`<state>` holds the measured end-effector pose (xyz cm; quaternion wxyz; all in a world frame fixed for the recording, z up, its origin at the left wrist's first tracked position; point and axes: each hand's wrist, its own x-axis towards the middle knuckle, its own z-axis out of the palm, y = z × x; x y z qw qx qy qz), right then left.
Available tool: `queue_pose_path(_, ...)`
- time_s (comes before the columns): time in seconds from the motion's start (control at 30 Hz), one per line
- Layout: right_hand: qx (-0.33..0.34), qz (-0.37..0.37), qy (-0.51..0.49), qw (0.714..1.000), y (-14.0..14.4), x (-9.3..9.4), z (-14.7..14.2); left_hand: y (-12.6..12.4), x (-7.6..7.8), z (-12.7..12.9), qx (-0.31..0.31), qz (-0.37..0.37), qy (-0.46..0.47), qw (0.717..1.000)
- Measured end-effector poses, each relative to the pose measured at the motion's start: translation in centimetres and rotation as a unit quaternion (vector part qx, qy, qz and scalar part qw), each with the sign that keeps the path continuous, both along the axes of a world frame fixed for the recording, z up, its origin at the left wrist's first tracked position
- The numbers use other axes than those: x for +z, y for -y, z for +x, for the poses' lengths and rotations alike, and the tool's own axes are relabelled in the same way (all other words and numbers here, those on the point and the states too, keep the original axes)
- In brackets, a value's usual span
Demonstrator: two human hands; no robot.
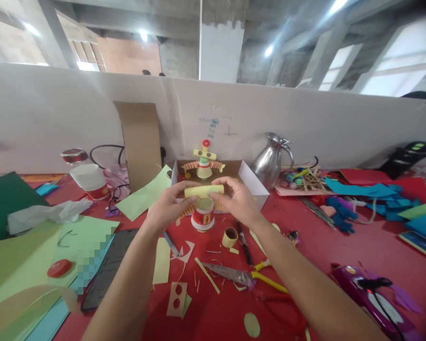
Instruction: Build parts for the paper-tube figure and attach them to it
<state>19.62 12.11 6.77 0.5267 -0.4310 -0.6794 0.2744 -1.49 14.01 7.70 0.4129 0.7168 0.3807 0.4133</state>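
Note:
Between my two hands lies a rolled yellow paper tube (203,191), held level by its ends. My left hand (170,203) pinches the left end, and my right hand (238,199) pinches the right end. Just below the tube stands a red and white paper cup figure (203,219) with folded yellow paper arms; whether the tube touches its top I cannot tell. Behind, a finished-looking cup figure (205,166) with a red cap and pleated arms stands in a white open box (256,189). A short yellow paper ring (229,237) sits on the table to the right.
Yellow-handled scissors (234,274) lie open among paper scraps, beside a black marker (244,244). A steel jug (271,158) stands behind right. Green paper sheets (17,255) and a dark tablet-like slab (108,270) lie left. A purple corded device (371,296) rests at front right.

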Motion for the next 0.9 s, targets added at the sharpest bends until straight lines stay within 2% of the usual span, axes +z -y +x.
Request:
queue_pose_path(0.47,0.010,0.003,-0.050,0.999,-0.46,-0.38,-0.24,0.12,0.06,-0.01,0.007,0.009,-0.012,1.000)
queue_pose_path(0.63,-0.016,0.003,-0.042,0.999,-0.40,-0.51,-0.37,0.22,0.11,0.07,0.009,0.008,-0.012,1.000)
queue_pose_path(0.8,0.015,-0.011,-0.039,0.999,0.00,-0.32,-0.37,0.17,0.12,0.16,0.017,0.010,-0.010,1.000)
queue_pose_path(0.9,0.010,0.015,-0.022,1.000,-0.14,-0.52,-0.33,0.14,0.13,0.17,0.020,0.012,-0.016,1.000)
